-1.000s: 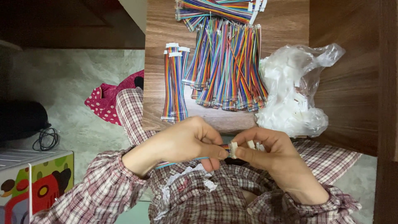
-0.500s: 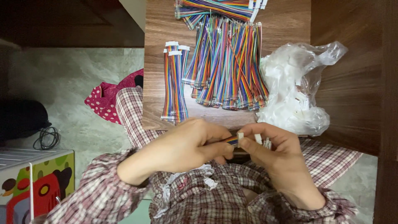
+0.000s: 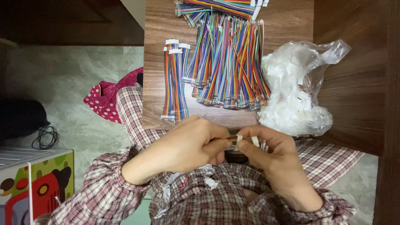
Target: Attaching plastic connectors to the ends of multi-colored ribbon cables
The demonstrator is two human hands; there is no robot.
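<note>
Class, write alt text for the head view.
Left hand and right hand pinch a white connector on a ribbon cable, above a table holding rainbow cables and a bag of connectors.

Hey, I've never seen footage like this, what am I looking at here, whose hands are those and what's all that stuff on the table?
This is one picture from a camera worn on a person's head, looking down at their own bare hands. The left hand and right hand meet over a small white connector on a rainbow ribbon cable, pinched between the fingertips. On the wooden table lie a pile of coloured ribbon cables, a smaller separate bundle, and a clear plastic bag of white connectors. The sleeves are checked.
</note>
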